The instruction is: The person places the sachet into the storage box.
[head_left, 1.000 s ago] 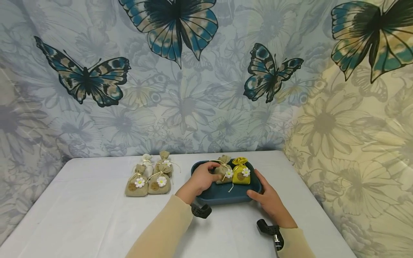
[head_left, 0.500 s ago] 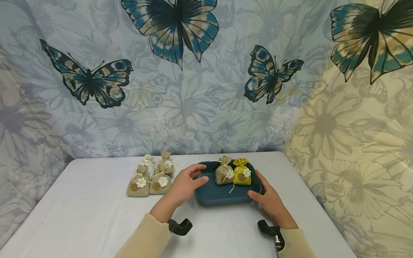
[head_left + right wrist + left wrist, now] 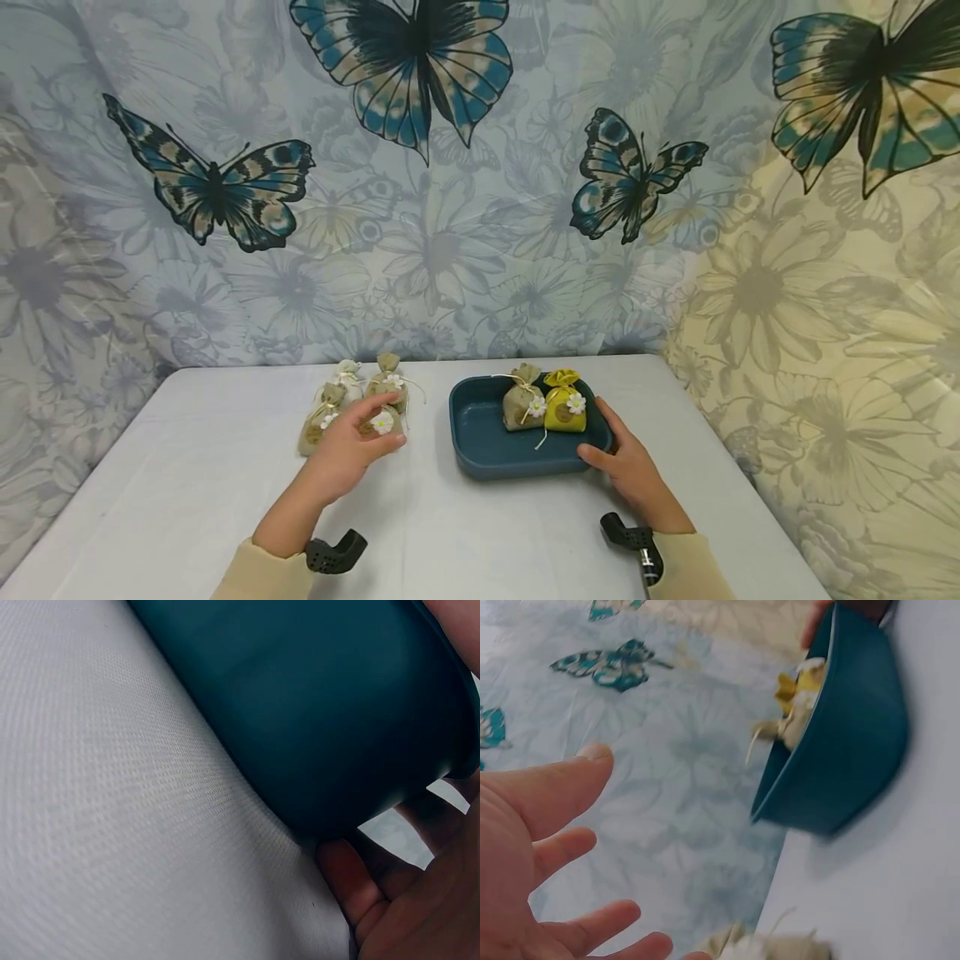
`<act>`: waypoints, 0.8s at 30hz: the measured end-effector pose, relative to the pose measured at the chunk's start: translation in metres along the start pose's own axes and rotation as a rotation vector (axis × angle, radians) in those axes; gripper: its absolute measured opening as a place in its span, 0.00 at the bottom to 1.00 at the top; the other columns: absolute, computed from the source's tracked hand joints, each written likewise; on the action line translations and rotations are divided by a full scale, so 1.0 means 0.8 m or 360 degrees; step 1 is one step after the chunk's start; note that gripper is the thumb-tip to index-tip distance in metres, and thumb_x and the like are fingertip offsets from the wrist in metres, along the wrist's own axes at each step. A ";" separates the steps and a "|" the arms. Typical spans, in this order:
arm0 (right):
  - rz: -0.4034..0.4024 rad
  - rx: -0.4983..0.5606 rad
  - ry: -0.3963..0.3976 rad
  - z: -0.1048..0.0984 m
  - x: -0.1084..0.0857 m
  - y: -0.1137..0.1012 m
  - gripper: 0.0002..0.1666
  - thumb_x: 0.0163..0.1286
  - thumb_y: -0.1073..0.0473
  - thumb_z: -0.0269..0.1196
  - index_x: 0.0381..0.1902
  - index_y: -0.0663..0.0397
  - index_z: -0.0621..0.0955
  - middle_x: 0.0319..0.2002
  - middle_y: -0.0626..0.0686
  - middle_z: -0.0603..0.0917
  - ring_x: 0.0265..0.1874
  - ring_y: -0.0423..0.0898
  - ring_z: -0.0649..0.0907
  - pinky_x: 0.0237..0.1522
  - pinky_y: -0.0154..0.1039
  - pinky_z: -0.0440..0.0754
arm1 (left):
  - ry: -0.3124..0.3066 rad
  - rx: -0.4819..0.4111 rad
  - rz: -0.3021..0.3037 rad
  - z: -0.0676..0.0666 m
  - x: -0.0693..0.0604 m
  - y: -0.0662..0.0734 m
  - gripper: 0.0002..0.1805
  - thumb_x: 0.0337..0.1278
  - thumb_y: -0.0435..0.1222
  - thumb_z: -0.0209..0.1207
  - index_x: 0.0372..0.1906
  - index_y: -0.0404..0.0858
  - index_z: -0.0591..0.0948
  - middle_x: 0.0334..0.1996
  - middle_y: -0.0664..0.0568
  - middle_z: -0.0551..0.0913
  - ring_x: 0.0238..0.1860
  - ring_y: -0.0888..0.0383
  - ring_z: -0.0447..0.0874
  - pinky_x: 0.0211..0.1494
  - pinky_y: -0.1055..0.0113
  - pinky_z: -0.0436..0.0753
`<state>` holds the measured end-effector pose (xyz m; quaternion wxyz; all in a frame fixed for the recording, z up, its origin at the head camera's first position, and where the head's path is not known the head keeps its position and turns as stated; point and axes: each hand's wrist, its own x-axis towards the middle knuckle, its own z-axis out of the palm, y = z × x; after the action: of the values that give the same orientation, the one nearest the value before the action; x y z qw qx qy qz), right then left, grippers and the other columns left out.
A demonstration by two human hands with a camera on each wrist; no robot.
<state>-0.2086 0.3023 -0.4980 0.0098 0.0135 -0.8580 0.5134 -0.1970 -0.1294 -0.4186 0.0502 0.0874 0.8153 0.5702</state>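
In the head view my left hand [image 3: 337,458] is held over the front of a cluster of small drawstring sachets, its fingers spread and nothing in its grasp. Two beige sachets, a left one [image 3: 311,435] and a partly hidden front one [image 3: 369,427], lie nearest it. Behind them are a white sachet [image 3: 348,379] and another beige sachet [image 3: 390,385]. My right hand [image 3: 628,471] grips the right end of a dark blue tray [image 3: 480,442], thumb at the rim and fingers around the outside wall [image 3: 300,712]. Inside the tray stand a beige sachet [image 3: 519,408] and a yellow sachet [image 3: 558,414], side by side.
A white cloth [image 3: 450,533] covers the table. Behind the table hangs a butterfly-patterned backdrop [image 3: 442,275], and it continues along both sides. A strip of tabletop separates the sachet cluster from the tray. Each wrist wears a black camera mount [image 3: 336,552].
My left hand has let go of the beige sachet in the tray and moved left to the sachet cluster. My right hand has stayed on the tray's right end.
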 end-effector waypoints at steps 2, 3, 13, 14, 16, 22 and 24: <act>0.0001 0.0000 0.0001 0.000 0.000 0.000 0.56 0.66 0.48 0.69 0.81 0.40 0.49 0.78 0.57 0.49 0.75 0.61 0.48 0.70 0.64 0.47 | 0.0005 0.0047 -0.0005 -0.017 -0.006 -0.005 0.39 0.58 0.45 0.70 0.73 0.46 0.69 0.76 0.43 0.56 0.73 0.40 0.55 0.64 0.44 0.70; 0.0002 -0.0004 0.0001 0.000 0.000 0.000 0.56 0.66 0.47 0.69 0.81 0.40 0.49 0.78 0.57 0.49 0.75 0.61 0.48 0.69 0.64 0.47 | 0.0012 0.0070 -0.0009 -0.026 -0.009 -0.007 0.40 0.58 0.46 0.70 0.74 0.45 0.68 0.76 0.42 0.55 0.74 0.40 0.54 0.64 0.43 0.69; 0.0004 0.0027 -0.0008 -0.001 0.001 0.003 0.56 0.67 0.48 0.69 0.81 0.41 0.48 0.79 0.57 0.47 0.76 0.61 0.47 0.69 0.65 0.46 | 0.0121 0.0234 -0.0008 -0.084 -0.021 -0.019 0.42 0.61 0.47 0.68 0.76 0.44 0.63 0.77 0.40 0.52 0.73 0.36 0.53 0.62 0.40 0.70; 0.0002 0.0032 -0.0012 -0.001 0.001 0.003 0.57 0.67 0.49 0.69 0.81 0.42 0.48 0.79 0.57 0.47 0.76 0.61 0.47 0.69 0.65 0.46 | 0.0122 0.0237 -0.0008 -0.088 -0.022 -0.020 0.42 0.61 0.47 0.68 0.76 0.44 0.63 0.77 0.39 0.51 0.73 0.36 0.53 0.61 0.39 0.70; 0.0000 0.0046 -0.0009 -0.001 0.000 0.003 0.57 0.67 0.49 0.70 0.81 0.43 0.48 0.79 0.57 0.47 0.76 0.61 0.47 0.69 0.65 0.46 | 0.0116 0.0233 -0.0015 -0.096 -0.023 -0.023 0.42 0.62 0.46 0.67 0.77 0.44 0.62 0.77 0.39 0.50 0.73 0.35 0.54 0.60 0.38 0.71; -0.0011 0.0057 -0.0016 -0.001 0.001 0.002 0.56 0.67 0.50 0.69 0.81 0.44 0.48 0.79 0.58 0.48 0.76 0.60 0.47 0.69 0.65 0.46 | 0.0113 0.0210 -0.0021 -0.119 -0.023 -0.039 0.41 0.62 0.44 0.67 0.77 0.42 0.62 0.77 0.37 0.49 0.73 0.33 0.53 0.61 0.36 0.69; -0.0014 0.0056 -0.0023 -0.001 0.001 0.001 0.56 0.67 0.50 0.69 0.81 0.44 0.48 0.79 0.58 0.47 0.76 0.61 0.47 0.69 0.65 0.46 | 0.0121 0.0195 -0.0014 -0.126 -0.023 -0.048 0.41 0.63 0.43 0.67 0.77 0.42 0.62 0.77 0.38 0.49 0.73 0.34 0.52 0.62 0.35 0.67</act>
<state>-0.2094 0.3033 -0.4987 0.0057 0.0211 -0.8488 0.5282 -0.2004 -0.2387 -0.4200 0.0162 0.0649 0.8503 0.5221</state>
